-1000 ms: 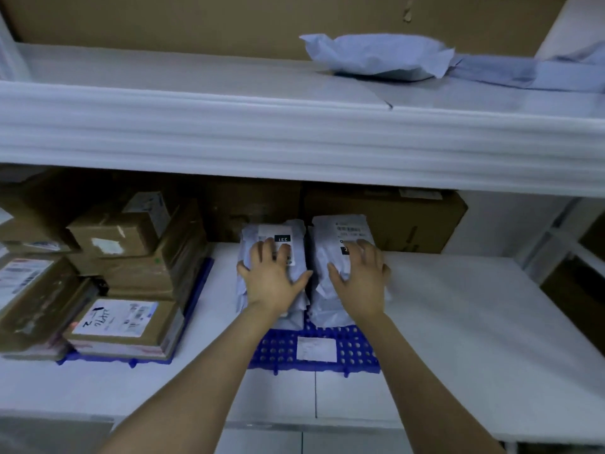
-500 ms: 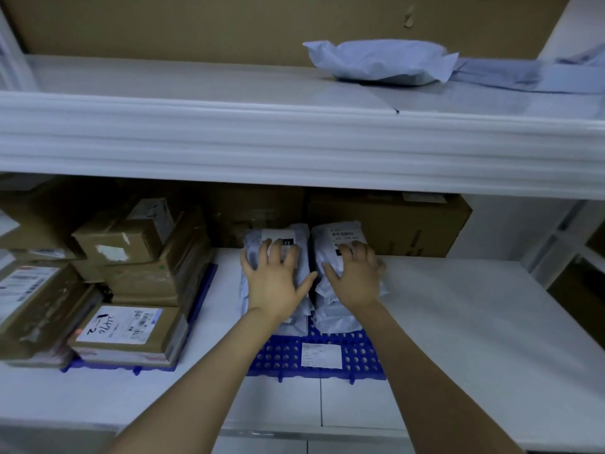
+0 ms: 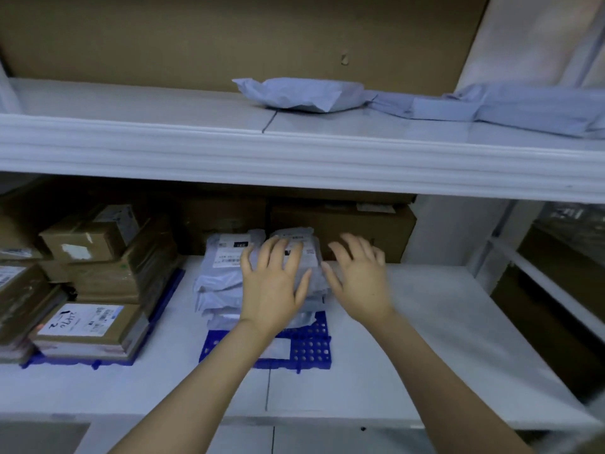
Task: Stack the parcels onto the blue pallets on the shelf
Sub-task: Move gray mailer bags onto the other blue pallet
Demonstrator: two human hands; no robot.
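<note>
Head view: left hand (image 3: 273, 286) flat, fingers spread, palm resting on the right parcel stack (image 3: 294, 236). Right hand (image 3: 361, 283) also spread, blurred, just right of that stack's edge; can't tell if it touches. Neither hand grips anything. Left parcel stack (image 3: 222, 276) sits just left of the left hand, touching the other stack. Both stacks are on the blue pallet (image 3: 309, 350), whose front strip shows bare below the wrists. Brown carton (image 3: 360, 224) stands close behind the fingertips. Bare white shelf board (image 3: 458, 322) runs wide to the right of the right hand. Cardboard boxes (image 3: 98, 283) are piled well left on a second blue pallet (image 3: 98, 363). Upper shelf lip (image 3: 294, 158) hangs above both hands, with a grey mailer (image 3: 301, 93) on top.
</note>
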